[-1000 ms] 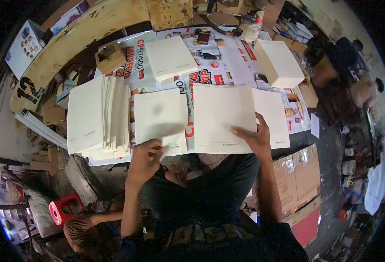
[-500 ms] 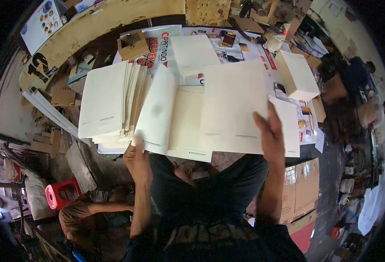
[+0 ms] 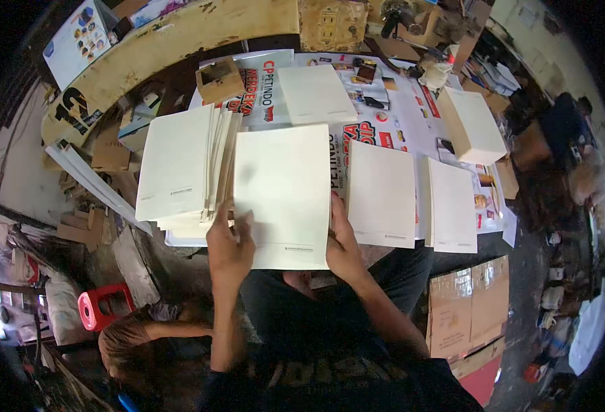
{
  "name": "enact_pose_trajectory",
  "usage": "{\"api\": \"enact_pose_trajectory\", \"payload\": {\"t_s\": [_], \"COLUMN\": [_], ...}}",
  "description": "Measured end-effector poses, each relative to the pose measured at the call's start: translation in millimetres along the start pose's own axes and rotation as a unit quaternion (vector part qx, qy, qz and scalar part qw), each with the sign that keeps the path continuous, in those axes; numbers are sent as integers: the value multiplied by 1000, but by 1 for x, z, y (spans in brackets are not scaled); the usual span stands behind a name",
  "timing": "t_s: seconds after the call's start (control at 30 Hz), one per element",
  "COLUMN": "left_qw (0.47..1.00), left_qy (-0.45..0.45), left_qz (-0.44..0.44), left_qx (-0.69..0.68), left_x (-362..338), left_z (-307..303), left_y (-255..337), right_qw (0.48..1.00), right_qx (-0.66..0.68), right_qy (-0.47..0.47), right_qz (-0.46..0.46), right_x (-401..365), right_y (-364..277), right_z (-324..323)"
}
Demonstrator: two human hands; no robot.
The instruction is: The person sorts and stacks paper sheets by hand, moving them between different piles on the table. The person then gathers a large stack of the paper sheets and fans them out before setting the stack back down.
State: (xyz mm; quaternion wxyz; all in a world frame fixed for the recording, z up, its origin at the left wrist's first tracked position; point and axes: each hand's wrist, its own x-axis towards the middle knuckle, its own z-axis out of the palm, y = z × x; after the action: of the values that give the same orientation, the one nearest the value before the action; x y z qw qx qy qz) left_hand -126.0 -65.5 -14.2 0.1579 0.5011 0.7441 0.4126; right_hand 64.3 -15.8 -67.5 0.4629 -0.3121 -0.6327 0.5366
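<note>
A cream paper stack (image 3: 283, 192) with a small printed line near its bottom edge is held upright between both hands. My left hand (image 3: 231, 242) grips its lower left edge, thumb on the front. Along the lower right edge, my right hand (image 3: 343, 240) holds it with fingers partly hidden behind. Close by on the left lies a thick, uneven pile of similar sheets (image 3: 172, 161). To the right are a cream stack (image 3: 382, 196) and another one (image 3: 452, 206) beside it. Farther back lies a cream sheet (image 3: 316, 93).
A printed banner (image 3: 405, 123) covers the table. A thick cream block (image 3: 472, 123) stands at the back right, a cardboard box (image 3: 220, 80) at the back left. Below are a red stool (image 3: 105, 306), another person's arm (image 3: 179, 328) and a large carton (image 3: 468, 305).
My right hand has moved left, leaving its cream sheets on the table at right. Both hands now hold one stack, where the left hand held a curled sheet before.
</note>
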Motion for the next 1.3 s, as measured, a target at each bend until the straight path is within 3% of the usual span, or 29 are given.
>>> {"api": "enact_pose_trajectory", "payload": {"t_s": [0.03, 0.07, 0.13, 0.17, 0.2, 0.23, 0.27, 0.3, 0.33, 0.37, 0.43, 0.5, 0.57, 0.63, 0.67, 0.7, 0.73, 0.8, 0.83, 0.87, 0.9, 0.93, 1.0, 1.1, 1.13, 1.17, 1.2, 1.27, 1.3], "left_qw": [1000, 988, 968, 973, 989, 953, 958, 980, 986, 977, 895, 918, 894, 804, 810, 821, 880, 959, 929, 929, 887, 874, 862, 875, 867, 855, 870, 926, 946], "left_qy": [3, 65, 133, 102, 100, 143, 66, 66, 28, -5, 99, 69, 83, 221, 284, 283, 197, -11, -124, -221, -250, -254, -259, -315, -348, -377, -369, -265, -254], "left_qz": [16, 128, 195, 202, 102, 246, 247, 187, 127, 68, -45, -83, -101, 68, 246, 210, 334, 265, 346, 295, 389, 413, 436, 355, 356, 355, 290, 247, 157], "left_qx": [15, 56, 79, 51, -42, 106, 133, 15, 106, 202, 432, 382, 428, 548, 450, 449, 275, 103, 48, 31, 9, 21, 32, 92, 21, -48, -152, -103, -125], "left_x": [2, 8, 41, 58, 82, 118, 166, 187, 187, 186, 153, 153, 149, 148, 144, 135, 119, 62, 46, 24, 9, -4, -11, -3, 8, 14, 13, 11, 10], "left_z": [-7, -10, -24, -49, -70, -95, -132, -144, -145, -149, -106, -111, -104, -96, -82, -57, -31, 39, 79, 115, 144, 162, 179, 191, 191, 189, 184, 152, 130], "left_y": [6, 7, -8, -17, -32, -95, -174, -207, -191, -174, -152, -154, -135, -111, -92, -68, -22, 46, 53, 73, 83, 101, 116, 114, 105, 96, 92, 88, 88], "right_qw": [1000, 999, 992, 993, 996, 991, 988, 980, 974, 936, 856, 743, 676, 657, 637, 636, 644, 653, 653, 701, 742, 741, 837, 876, 889, 892, 906, 920, 922], "right_qx": [1, 14, 59, 43, -41, -129, -156, -194, -201, -308, -422, -565, -621, -647, -671, -671, -662, -651, -651, -587, -517, -518, -386, -326, -314, -311, -219, -100, -95], "right_qy": [4, -33, -75, -84, -65, -40, 5, 54, 109, 173, 295, 358, 391, 380, 369, 369, 376, 388, 387, 396, 403, 404, 353, 314, 316, 309, 331, 343, 340], "right_qz": [2, 29, 77, 63, 38, 16, 1, 8, -1, -8, -30, -34, 68, 77, 86, 91, 67, 21, 21, 82, 143, 142, 161, 166, 108, 110, 145, 159, 159], "right_x": [-1, -2, -2, 3, 2, -1, -5, -9, -15, -24, -43, -61, -79, -92, -98, -100, -97, -91, -88, -86, -85, -85, -86, -109, -113, -117, -116, -112, -109], "right_y": [-13, -27, -41, -50, -55, -60, -56, -54, -51, -40, -29, -13, 0, 16, 23, 22, 15, -5, -10, -14, -19, -30, -48, -35, -30, -26, -33, -25, -22], "right_z": [0, -1, -4, -12, -27, -47, -72, -94, -121, -152, -211, -264, -296, -311, -317, -317, -311, -299, -298, -299, -301, -303, -306, -340, -341, -341, -334, -329, -321]}}
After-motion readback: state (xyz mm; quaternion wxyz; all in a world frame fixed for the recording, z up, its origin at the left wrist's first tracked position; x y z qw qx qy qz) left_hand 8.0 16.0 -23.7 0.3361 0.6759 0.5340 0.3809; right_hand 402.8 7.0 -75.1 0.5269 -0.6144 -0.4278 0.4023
